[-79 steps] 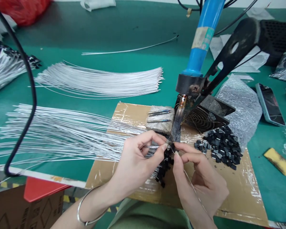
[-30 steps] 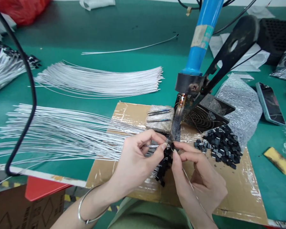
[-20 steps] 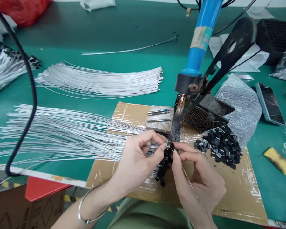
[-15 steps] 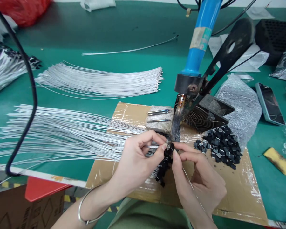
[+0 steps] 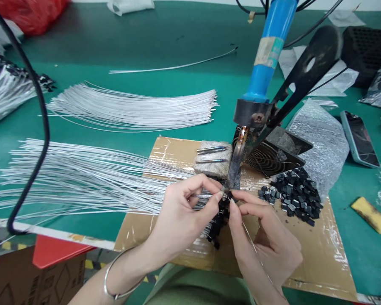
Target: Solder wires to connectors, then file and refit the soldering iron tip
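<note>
Just under the tip of the blue-handled soldering iron [image 5: 265, 63], my left hand [image 5: 190, 216] pinches a wire end, mostly hidden by the fingertips. My right hand [image 5: 263, 237] has thumb and forefinger closed on a thin solder wire [image 5: 254, 248], which trails down across the palm. Between the two hands, a small black connector is partly visible at the iron's tip. Below them lie black connectors [image 5: 214, 231] on the cardboard [image 5: 320, 254]. White wires [image 5: 92, 178] stretch left from there. Loose black connectors [image 5: 298, 195] form a pile right of my right hand.
A second bundle of white wires [image 5: 133, 106] lies behind. A grey block with metal tips [image 5: 212, 169] and a fan [image 5: 269, 156] stand by the iron. Farther right are a phone [image 5: 360, 137] and a yellow sponge [image 5: 371, 214]. A black cable [image 5: 41, 101] hangs at the left.
Both hands stay nearly in place. Between the fingertips, a small black piece shows a little more clearly, and my right fingers have shifted very slightly.
</note>
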A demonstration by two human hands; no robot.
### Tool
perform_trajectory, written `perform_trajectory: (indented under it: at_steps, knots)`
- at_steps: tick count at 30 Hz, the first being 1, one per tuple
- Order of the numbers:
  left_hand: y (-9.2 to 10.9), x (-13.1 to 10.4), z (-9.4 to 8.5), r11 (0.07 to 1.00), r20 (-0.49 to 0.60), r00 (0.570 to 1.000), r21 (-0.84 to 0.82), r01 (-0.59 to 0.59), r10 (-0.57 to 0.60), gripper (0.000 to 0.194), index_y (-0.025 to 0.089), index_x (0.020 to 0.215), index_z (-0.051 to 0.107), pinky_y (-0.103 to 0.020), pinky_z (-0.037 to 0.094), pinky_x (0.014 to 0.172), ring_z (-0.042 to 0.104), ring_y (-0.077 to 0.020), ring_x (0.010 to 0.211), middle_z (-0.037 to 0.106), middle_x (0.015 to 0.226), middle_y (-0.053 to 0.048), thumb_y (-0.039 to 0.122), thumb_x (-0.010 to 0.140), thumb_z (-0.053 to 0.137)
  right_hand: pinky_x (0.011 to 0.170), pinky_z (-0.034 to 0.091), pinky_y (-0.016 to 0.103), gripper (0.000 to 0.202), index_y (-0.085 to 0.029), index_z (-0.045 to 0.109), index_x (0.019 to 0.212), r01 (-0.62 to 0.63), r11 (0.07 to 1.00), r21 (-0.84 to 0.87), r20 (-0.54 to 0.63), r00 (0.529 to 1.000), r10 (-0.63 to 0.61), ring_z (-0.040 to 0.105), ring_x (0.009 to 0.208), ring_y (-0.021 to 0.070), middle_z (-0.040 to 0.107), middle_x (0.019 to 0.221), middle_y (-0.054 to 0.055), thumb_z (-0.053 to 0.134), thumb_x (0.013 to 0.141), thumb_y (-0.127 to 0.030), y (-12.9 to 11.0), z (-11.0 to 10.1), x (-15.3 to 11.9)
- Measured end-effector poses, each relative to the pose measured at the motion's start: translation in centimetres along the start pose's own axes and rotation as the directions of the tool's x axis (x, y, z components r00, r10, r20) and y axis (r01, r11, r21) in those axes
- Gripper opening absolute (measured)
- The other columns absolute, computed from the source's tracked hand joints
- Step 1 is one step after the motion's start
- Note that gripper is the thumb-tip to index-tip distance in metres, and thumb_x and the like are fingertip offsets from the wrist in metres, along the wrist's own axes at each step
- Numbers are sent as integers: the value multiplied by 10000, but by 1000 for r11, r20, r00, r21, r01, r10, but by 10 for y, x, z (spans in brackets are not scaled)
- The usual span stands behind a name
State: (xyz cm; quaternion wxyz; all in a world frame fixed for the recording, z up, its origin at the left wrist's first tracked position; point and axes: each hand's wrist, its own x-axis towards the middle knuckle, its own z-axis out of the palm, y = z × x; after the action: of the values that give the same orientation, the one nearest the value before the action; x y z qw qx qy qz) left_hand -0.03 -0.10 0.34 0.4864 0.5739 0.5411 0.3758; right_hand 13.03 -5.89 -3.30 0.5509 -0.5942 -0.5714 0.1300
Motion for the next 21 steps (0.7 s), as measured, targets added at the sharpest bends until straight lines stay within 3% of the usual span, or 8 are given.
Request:
perform_trajectory:
  at_steps: [8, 21]
  knots:
    - [-1, 2, 0, 1000, -2, 1000, 26, 5, -5, 108, 151, 711, 687, -164, 442, 530, 622, -101, 628, 750, 771, -32, 184, 812, 672, 848, 608, 245, 163, -184, 675, 913, -12, 1000, 29, 18, 1000, 11, 764, 925, 157, 781, 1050, 53, 724, 861, -38, 1, -1, -1]
    - [-2, -1, 0, 1000, 0, 1000, 12, 3, -3, 109, 152, 712, 690, -172, 464, 556, 636, -114, 648, 751, 771, -43, 194, 810, 671, 823, 617, 230, 147, -181, 685, 906, 8, 1000, -7, -3, 1000, -8, 765, 864, 145, 783, 1018, 43, 740, 861, -52, 1, 0, -1]
